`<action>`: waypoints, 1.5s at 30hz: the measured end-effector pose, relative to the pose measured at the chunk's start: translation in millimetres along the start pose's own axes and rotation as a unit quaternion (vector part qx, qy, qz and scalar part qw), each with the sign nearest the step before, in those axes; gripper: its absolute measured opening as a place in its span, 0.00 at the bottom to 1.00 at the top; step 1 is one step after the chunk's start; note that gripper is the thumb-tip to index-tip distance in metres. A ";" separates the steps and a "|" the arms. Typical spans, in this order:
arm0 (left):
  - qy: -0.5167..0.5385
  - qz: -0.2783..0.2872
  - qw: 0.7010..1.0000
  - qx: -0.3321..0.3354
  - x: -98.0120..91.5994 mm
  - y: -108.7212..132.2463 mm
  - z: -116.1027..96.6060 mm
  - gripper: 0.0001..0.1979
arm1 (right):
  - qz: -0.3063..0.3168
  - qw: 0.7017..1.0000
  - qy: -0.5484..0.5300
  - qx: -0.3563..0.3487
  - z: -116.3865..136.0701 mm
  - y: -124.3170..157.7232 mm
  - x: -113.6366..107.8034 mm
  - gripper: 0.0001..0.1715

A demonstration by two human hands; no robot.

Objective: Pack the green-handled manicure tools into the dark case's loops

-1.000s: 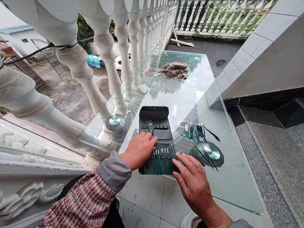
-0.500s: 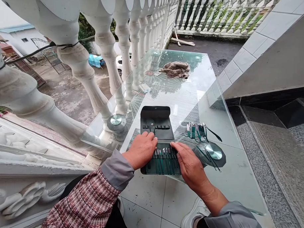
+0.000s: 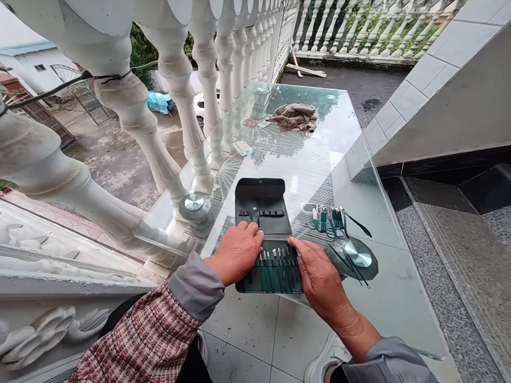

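Two hands point(image 3: 239, 253) point(image 3: 324, 280) touch opposite sides of the open case point(image 3: 275, 224).

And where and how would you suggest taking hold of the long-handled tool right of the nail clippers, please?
Probably pinch the long-handled tool by its handle, coming from its right with the right hand, since the handle juts rightward, clear of the nail clippers.

The dark case point(image 3: 286, 215) lies unfolded, inner side up, on the glass table point(image 3: 385, 308), at the near edge between the two near corners. Its flap point(image 3: 260, 189) points toward the far edge. Small loops point(image 3: 274, 213) line the far panel; in the near one, slim green-handled tools point(image 3: 273, 275) sit side by side under a band point(image 3: 280, 263), metal tips toward the far edge.
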State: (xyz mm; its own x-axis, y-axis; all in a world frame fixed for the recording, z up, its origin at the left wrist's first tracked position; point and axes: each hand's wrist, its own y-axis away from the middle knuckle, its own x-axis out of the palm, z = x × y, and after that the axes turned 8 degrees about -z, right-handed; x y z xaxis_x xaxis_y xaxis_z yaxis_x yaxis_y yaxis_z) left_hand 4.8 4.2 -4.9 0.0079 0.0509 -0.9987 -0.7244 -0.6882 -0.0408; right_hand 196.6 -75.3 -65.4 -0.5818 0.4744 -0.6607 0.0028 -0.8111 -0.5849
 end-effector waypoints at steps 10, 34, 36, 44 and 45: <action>-0.001 0.003 1.000 -0.003 -1.1 0.1 -0.3 0.13 | 0.006 1.000 -0.019 -0.007 0.5 3.5 -3.2 0.23; -0.010 0.002 1.000 -0.012 -3.1 -1.5 -0.6 0.12 | -0.125 0.977 0.130 0.111 -26.3 -1.3 -67.8 0.10; -0.007 0.000 1.000 -0.014 -3.2 -1.9 -1.2 0.11 | -0.096 0.975 0.161 0.122 -39.7 2.6 -74.3 0.11; 0.023 -0.014 0.999 -0.034 -3.3 0.8 2.2 0.12 | -0.012 0.959 0.284 0.009 -37.8 12.3 -49.8 0.13; 0.032 -0.019 0.998 -0.040 -2.8 1.8 3.7 0.12 | -0.009 0.956 0.295 -0.005 -35.4 13.7 -48.6 0.13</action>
State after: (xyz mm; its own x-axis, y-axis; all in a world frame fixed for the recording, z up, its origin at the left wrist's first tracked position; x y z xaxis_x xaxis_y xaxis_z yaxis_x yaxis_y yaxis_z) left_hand 1.0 5.5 -2.1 0.0802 0.0330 -0.9962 -0.6649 -0.7429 -0.0781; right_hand 253.7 -97.3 -58.0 -0.0226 0.6008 -0.7991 0.0059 -0.7992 -0.6011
